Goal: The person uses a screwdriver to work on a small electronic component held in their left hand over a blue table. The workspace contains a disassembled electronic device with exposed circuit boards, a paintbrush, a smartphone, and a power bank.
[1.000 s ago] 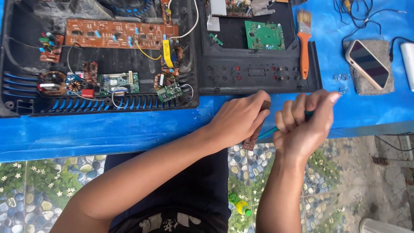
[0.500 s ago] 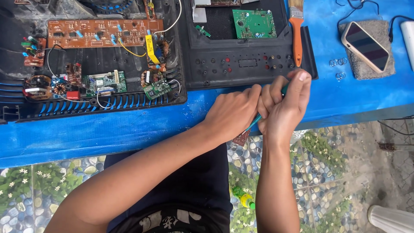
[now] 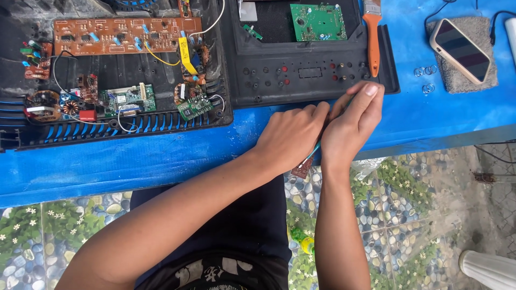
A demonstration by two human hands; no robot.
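Two hands worked together at the table (image 3: pixel 161 161) edge. Left hand (image 3: pixel 290 137) curled its fingers round a small brown board (image 3: pixel 302 167), steadying it. Right hand (image 3: pixel 352 126) pinched a thin teal tool (image 3: pixel 313 147), apparently for control. Beyond lay the black panel (image 3: pixel 317 80), green board (image 3: pixel 318 21), orange brush (image 3: pixel 373 37), and phone (image 3: pixel 461 50).

small brown board (image 3: pixel 302 168) mostly hidden, brush (image 3: pixel 372 32) top cropped

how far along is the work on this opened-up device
Done: the black casing lies open, its boards exposed, and the front panel is off. In hand: the left hand and right hand pinch a small brown board. Left: nothing is closed up.
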